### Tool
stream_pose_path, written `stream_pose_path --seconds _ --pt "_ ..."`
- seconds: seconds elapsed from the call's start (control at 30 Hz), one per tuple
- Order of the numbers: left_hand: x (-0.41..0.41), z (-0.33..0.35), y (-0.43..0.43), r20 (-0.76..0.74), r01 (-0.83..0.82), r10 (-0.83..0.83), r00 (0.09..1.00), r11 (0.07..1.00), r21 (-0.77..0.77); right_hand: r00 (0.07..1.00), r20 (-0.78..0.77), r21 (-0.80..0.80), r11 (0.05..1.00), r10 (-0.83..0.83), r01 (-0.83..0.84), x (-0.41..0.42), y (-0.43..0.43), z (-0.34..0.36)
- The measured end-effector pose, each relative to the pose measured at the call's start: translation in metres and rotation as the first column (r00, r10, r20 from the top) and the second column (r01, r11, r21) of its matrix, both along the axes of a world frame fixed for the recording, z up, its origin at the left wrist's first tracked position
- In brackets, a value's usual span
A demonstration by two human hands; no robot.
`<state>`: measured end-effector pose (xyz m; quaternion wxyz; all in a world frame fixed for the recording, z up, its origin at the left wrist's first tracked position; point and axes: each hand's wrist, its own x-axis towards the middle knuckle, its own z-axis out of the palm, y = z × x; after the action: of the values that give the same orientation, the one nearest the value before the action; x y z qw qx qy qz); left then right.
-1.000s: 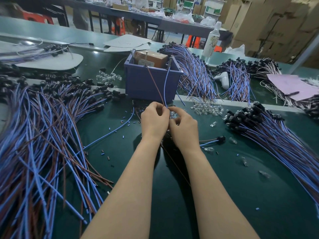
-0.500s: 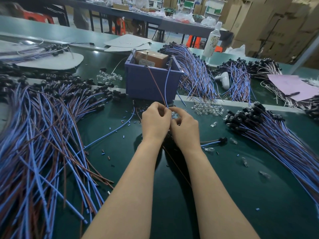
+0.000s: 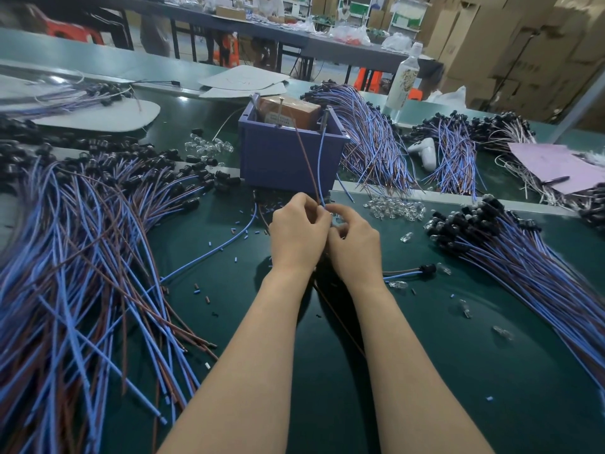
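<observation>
Green table (image 3: pixel 425 371), heap of leads (image 3: pixel 72 273) on its left, purple bin (image 3: pixel 288 165) centre. Just before the bin I see left hand (image 3: pixel 299 234) and right hand (image 3: pixel 353 247) touching, fingers curled: left pinches the brown wire (image 3: pixel 303 152), right the blue wire (image 3: pixel 320 158), both rising against the bin.

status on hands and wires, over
Left hand and right hand together, fingers pinching brown wire and blue wire. Wires rise in front of bin. No obstruction.

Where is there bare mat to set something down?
The widest bare mat lies near-right, between the right arm and the right wire bundle, with a few stray bulbs. A narrower strip runs between the left wire pile and the left arm. Crowded around the bin and bulb heap.
</observation>
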<state>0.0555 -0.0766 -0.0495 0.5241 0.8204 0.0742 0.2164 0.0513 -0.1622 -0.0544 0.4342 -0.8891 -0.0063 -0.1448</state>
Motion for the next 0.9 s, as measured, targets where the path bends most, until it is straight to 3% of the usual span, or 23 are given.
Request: stream_pose_path --seconds 0.23,0.9 --pt "0.0029 0.0 0.003 -0.046 0.057 -0.067 0.997 0.981 -0.183 1.0 0.003 0.004 1.0 0.014 -0.014 -0.0013 0.0012 0.0009" --pt "0.0089 -0.0027 0.0061 -0.068 0.118 -0.139 0.988 0.962 -0.247 1.0 0.013 -0.015 1.0 0.017 -0.017 -0.0014 0.0006 0.0014"
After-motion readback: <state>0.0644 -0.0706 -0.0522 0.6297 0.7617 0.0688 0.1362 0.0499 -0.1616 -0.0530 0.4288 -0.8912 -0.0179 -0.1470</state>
